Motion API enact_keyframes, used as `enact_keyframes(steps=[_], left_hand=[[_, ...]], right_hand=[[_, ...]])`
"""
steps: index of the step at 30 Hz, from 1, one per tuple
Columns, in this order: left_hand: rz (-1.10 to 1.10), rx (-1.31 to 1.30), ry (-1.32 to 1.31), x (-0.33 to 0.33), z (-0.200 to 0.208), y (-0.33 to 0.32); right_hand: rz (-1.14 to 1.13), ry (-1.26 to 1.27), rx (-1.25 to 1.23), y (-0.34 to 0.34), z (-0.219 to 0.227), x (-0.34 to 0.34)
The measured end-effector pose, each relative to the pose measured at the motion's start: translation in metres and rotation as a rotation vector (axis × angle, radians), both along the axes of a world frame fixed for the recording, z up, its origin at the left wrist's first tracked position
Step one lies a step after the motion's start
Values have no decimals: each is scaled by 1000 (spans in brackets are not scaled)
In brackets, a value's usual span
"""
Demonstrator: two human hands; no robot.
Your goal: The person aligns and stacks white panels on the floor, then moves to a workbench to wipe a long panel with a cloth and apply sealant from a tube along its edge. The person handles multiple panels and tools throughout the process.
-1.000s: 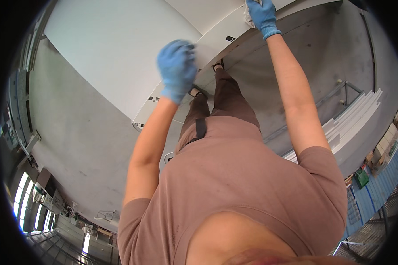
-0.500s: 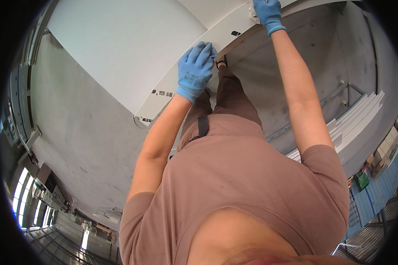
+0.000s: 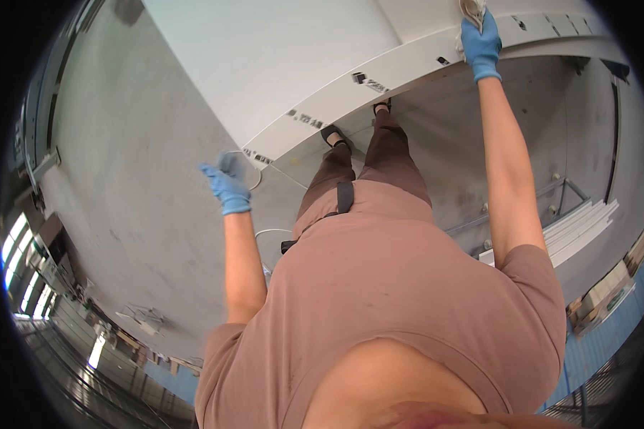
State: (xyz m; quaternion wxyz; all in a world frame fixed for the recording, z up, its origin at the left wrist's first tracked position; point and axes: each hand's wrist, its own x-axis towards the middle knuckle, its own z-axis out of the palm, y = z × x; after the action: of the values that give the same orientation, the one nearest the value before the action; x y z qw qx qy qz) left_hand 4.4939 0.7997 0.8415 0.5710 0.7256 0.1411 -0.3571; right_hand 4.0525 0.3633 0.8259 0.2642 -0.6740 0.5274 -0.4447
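Observation:
A large white panel [image 3: 279,64] lies in front of me. Along its near edge runs a white band [image 3: 411,63] with black printed marks. My right hand [image 3: 484,51], in a blue glove, is closed on a crumpled off-white cloth [image 3: 472,10] at the band's far right stretch. Off the panel's left corner, my blue-gloved left hand [image 3: 229,189] hangs over the floor with nothing seen in it. Its fingers are apart, some smeared by motion. A thin pale cord [image 3: 259,176] loops beside that corner, close to the left hand.
Grey concrete floor [image 3: 136,179] spreads to the left. A stack of long white strips [image 3: 583,227] lies on the right beside a metal tube frame [image 3: 569,189]. My shoes [image 3: 336,136] stand just below the panel's edge. Boxes [image 3: 597,304] sit farther right.
My left hand has left the panel's edge and swung left over the floor. The right hand, with the cloth, appears farther right. The view has shifted, showing more of the marked band.

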Motion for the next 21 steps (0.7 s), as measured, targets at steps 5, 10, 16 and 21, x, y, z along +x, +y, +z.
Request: enact_keyframes(steps=[5,10,16,21], left_hand=[[-122,-382,340,-33,-10,41],[-690,-404,59,-32,-15,47],[-123,-1410,909,-23,-15,58],[-52,-967,835,-26,7,43]], right_hand=[[349,460,-264,134,19,124],[885,314,24,289,47,280],[1201,264,-246,343,57,302],[1158,527,-324,262,71,206]])
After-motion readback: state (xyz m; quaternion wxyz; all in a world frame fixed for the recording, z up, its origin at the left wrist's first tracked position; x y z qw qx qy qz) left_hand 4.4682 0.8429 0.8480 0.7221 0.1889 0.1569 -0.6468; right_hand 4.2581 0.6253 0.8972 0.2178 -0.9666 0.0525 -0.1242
